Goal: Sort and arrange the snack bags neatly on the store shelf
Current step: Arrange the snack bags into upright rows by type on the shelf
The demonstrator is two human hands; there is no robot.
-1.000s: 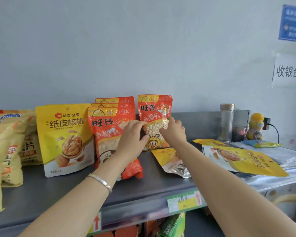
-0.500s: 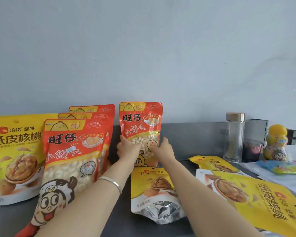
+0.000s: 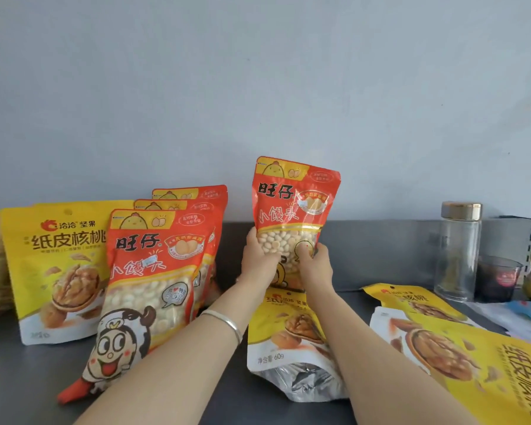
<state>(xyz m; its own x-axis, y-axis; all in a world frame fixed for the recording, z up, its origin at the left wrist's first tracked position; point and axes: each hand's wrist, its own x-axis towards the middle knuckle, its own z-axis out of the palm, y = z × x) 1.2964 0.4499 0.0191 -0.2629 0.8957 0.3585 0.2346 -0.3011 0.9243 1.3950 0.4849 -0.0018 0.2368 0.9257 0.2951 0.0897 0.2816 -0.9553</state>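
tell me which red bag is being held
The lone red bag right of the row of three, gripped low by the left hand and right hand.

The raised red bag (image 3: 296, 207) is glossy plastic film with a clear window, like the standing red bags (image 3: 154, 271) beside it; the lying yellow bag (image 3: 279, 332) shows a crinkled, shiny silver foil base. The shelf (image 3: 28, 378) is smooth, matt grey, metal by its look. The bottle (image 3: 457, 265) is clear and glossy with a gold metallic cap, the bracelet (image 3: 230, 325) polished silver metal, the wall (image 3: 258, 87) matt.
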